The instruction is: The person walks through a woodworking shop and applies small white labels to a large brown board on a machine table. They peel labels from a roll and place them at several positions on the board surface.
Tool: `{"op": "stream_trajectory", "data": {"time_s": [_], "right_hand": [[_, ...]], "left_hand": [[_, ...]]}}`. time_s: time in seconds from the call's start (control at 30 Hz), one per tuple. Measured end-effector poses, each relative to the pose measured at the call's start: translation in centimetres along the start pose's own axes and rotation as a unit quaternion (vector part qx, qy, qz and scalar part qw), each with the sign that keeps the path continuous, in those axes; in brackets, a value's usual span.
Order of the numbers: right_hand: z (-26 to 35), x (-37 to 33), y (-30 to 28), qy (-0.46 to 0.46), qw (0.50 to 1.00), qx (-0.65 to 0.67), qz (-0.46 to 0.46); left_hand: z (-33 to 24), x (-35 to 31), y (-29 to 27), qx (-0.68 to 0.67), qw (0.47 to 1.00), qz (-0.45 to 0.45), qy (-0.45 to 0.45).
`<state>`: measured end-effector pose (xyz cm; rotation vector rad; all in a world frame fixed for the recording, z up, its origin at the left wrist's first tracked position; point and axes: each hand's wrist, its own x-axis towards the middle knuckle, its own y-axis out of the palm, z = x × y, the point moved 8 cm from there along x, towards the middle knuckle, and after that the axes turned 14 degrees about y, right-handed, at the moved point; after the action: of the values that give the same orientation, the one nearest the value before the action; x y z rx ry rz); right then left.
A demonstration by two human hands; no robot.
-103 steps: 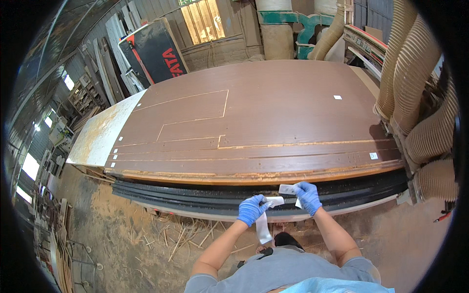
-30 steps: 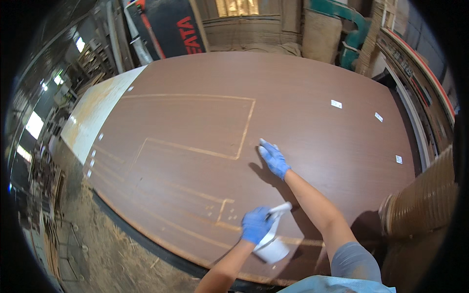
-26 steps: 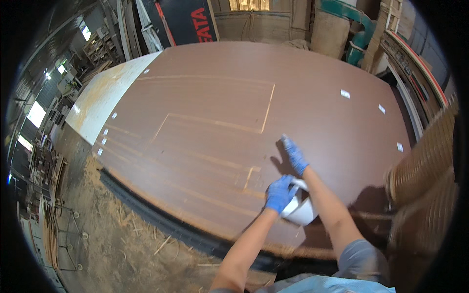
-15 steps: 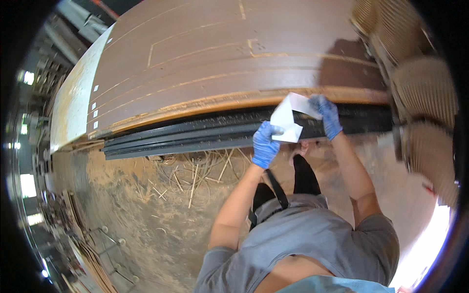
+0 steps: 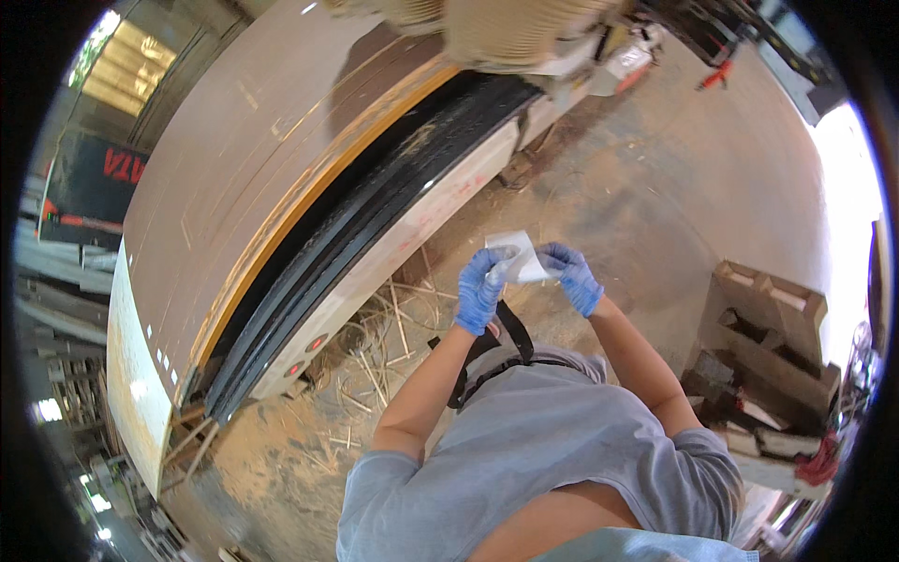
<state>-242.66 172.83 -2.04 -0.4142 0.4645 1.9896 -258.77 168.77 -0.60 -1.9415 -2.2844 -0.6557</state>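
A small white sheet, paper-like and bent (image 5: 526, 261), is held up in front of my body between both hands. My left hand (image 5: 481, 288), in a blue glove, pinches its left side. On the opposite side my right hand (image 5: 571, 273), gloved in blue too, grips the edge near a lower corner. Both hands are above the floor, apart from the workbench machine. Parts of the fingers behind the sheet are hidden.
To the left stands a long stack of brown boards (image 5: 272, 140) with dark strips (image 5: 375, 215) beneath its edge. Corrugated ribbed rolls (image 5: 524, 33) sit at its far end. Wooden scraps (image 5: 375, 365) litter the floor. Cardboard boxes (image 5: 773, 328) are at the right.
My body and view have turned right, away from the boards. Both hands have come closer together, still holding the white sheet, which now looks more folded.
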Motion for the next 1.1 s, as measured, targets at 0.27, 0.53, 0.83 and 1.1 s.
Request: {"op": "stream_trajectory", "data": {"time_s": [0.27, 0.53, 0.83, 1.1], "right_hand": [[-7.7, -16.7, -14.2, 0.043, 0.99, 0.13, -0.04], [-9.3, -32.7, -21.6, 0.017, 0.966, 0.203, -0.159], [-17.2, -37.9, -17.8, 0.012, 0.969, 0.177, -0.174], [-18.2, -41.5, -11.2, -0.09, 0.946, 0.061, -0.307]], "left_hand": [[0.8, -10.5, 20.4, 0.137, 0.953, 0.26, 0.077], [-0.7, -21.9, 33.0, 0.203, 0.861, 0.459, 0.079], [-4.3, -26.7, 35.6, 0.19, 0.803, 0.547, 0.14], [-1.6, -32.5, 28.7, -0.098, 0.926, 0.301, -0.206]]}}
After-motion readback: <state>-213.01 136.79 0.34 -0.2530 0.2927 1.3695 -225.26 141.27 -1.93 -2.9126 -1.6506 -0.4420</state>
